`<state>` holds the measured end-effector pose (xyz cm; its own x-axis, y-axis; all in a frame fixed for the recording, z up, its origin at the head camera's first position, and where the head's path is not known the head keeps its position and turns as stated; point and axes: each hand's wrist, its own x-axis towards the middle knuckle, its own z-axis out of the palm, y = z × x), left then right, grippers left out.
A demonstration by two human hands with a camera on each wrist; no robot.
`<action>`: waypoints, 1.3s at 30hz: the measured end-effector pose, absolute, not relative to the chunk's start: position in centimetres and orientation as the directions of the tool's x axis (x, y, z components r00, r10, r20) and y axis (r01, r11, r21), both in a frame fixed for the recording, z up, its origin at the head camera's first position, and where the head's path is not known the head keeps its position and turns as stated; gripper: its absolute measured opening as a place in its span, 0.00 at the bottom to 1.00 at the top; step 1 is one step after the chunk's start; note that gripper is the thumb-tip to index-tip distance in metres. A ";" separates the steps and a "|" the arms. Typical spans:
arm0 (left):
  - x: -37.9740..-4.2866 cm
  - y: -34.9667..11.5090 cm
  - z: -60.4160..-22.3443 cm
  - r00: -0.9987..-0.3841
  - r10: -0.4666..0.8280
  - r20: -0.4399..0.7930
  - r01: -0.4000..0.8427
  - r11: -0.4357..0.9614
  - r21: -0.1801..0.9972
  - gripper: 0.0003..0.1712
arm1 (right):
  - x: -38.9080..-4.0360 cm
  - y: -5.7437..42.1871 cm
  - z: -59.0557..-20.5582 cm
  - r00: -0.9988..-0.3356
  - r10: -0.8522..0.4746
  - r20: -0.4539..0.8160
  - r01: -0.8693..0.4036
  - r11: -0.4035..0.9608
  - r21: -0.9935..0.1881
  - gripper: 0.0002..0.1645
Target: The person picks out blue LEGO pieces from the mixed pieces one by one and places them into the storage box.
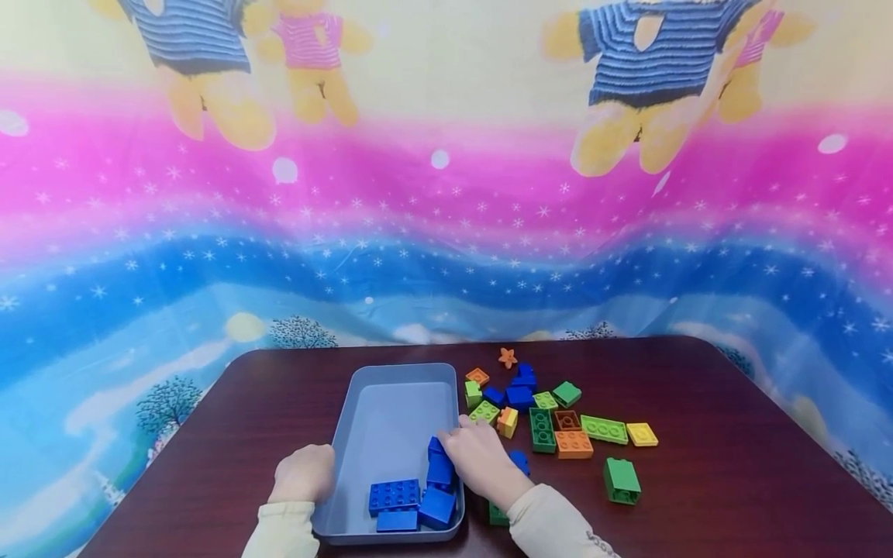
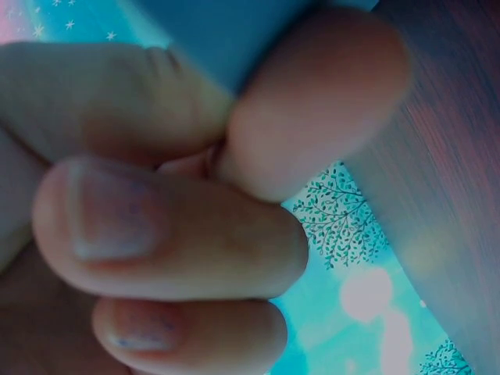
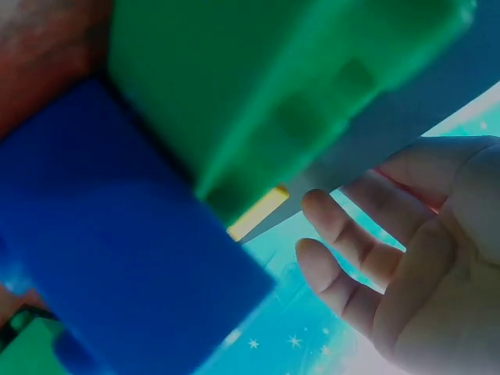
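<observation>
A grey-blue tray [image 1: 391, 418] holds several blue bricks [image 1: 394, 494] at its near end. My left hand [image 1: 305, 473] pinches the tray's left rim; in the left wrist view its thumb [image 2: 320, 101] lies against the tray edge [image 2: 226, 39], the other fingers curled. My right hand [image 1: 481, 457] reaches over the right rim, its fingertips right at the farthest blue brick [image 1: 436, 448]. In the right wrist view its outer fingers [image 3: 340, 273] are loosely bent beside the tray wall [image 3: 391, 117]. I cannot tell whether its hidden fingertips grip the brick.
Right of the tray lie several loose bricks, among them a dark green one [image 1: 542, 430], an orange one [image 1: 574, 444], a light green one [image 1: 604, 429] and a tall green one [image 1: 622, 480]. An orange flower piece [image 1: 508, 357] lies farther back. A patterned cloth [image 1: 446, 232] hangs behind the table.
</observation>
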<state>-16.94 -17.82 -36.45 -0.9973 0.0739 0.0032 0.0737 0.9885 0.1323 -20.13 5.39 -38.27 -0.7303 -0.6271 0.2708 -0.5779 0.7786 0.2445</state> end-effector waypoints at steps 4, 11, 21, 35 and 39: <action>-17.0 -17.8 -36.5 -0.998 0.067 -0.004 0.066 0.989 0.131 0.09 | -20.0 5.9 -38.0 -0.700 -0.640 0.317 -0.605 0.767 0.213 0.08; -17.0 -17.9 -36.6 -0.998 0.066 0.003 0.066 0.990 0.126 0.10 | -20.2 7.7 -37.1 -0.656 -0.601 0.457 -0.610 0.778 0.148 0.05; -17.0 -17.9 -37.0 -0.997 0.077 0.021 0.079 0.988 0.136 0.14 | -19.5 10.3 -35.2 -0.703 -0.555 0.445 -0.588 0.806 0.076 0.02; -16.9 -17.8 -36.9 -0.997 0.069 0.019 0.071 0.989 0.132 0.12 | -18.0 12.0 -34.2 -0.864 -0.501 -0.054 -0.486 0.857 -0.173 0.11; -17.0 -17.8 -36.9 -0.998 0.068 0.015 0.069 0.989 0.129 0.11 | -18.1 11.9 -34.4 -0.873 -0.474 -0.112 -0.451 0.874 -0.182 0.14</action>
<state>-16.96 -17.83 -36.89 -0.9976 0.0678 0.0148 0.0691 0.9892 0.1291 -18.06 11.90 -34.39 -0.8732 -0.4742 -0.1123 -0.4510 0.8737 -0.1824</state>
